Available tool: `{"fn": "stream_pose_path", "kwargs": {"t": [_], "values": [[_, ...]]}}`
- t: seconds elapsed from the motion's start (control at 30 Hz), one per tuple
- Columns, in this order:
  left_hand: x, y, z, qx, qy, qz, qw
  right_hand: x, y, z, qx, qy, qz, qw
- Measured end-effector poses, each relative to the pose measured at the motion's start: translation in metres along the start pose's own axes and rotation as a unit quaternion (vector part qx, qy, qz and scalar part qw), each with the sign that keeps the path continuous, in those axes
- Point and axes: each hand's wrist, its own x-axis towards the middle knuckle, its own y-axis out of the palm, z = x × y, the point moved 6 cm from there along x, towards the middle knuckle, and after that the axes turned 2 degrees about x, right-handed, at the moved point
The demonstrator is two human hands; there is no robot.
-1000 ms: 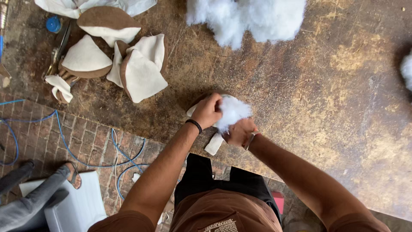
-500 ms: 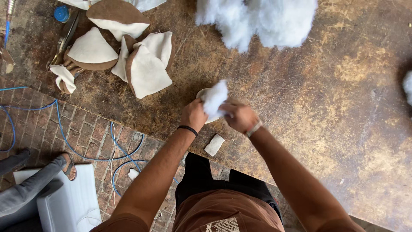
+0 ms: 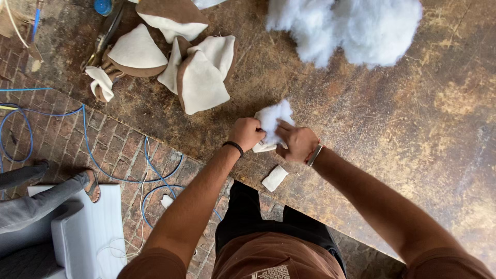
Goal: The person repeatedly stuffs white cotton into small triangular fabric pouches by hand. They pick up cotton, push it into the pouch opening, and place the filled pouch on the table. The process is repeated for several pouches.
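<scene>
Both of my hands meet over a worn brown table (image 3: 392, 139). My left hand (image 3: 246, 133), with a dark band at the wrist, grips a small white fabric piece that has a tuft of white stuffing (image 3: 273, 118) sticking out of its top. My right hand (image 3: 298, 143), with a bracelet at the wrist, pinches the same tuft from the right side. A small flat white fabric scrap (image 3: 274, 177) lies on the table just below my hands, near the table's front edge.
A big heap of white stuffing (image 3: 356, 28) lies at the back. Brown-and-cream sewn fabric pieces (image 3: 199, 77) are piled at the back left. Blue cables (image 3: 93, 150) run over the brick floor, where another person's leg and sandal (image 3: 88, 183) show by a white seat.
My hands with the stuffing tuft have stayed close together and shifted slightly away from the white scrap on the table. The view has also shifted a little.
</scene>
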Motion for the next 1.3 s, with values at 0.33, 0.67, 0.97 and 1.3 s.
{"fn": "stream_pose_path", "kwargs": {"t": [0.33, 0.67, 0.97, 1.3], "values": [[-0.008, -0.006, -0.089, -0.04, 0.124, -0.063, 0.989, 0.037, 0.032, -0.007, -0.02, 0.078, 0.329, 0.941], [-0.023, -0.023, -0.054, -0.216, 0.027, -0.11, 0.97, -0.077, -0.024, 0.018, 0.192, 0.075, -0.259, 0.944], [0.019, -0.022, -0.061, -0.243, 0.143, -0.016, 0.959, -0.016, -0.064, 0.008, 0.056, -0.034, -0.17, 0.983], [-0.015, 0.015, -0.125, -0.163, 0.19, 0.086, 0.964, -0.009, 0.043, -0.001, 0.339, 0.151, 0.18, 0.911]]}}
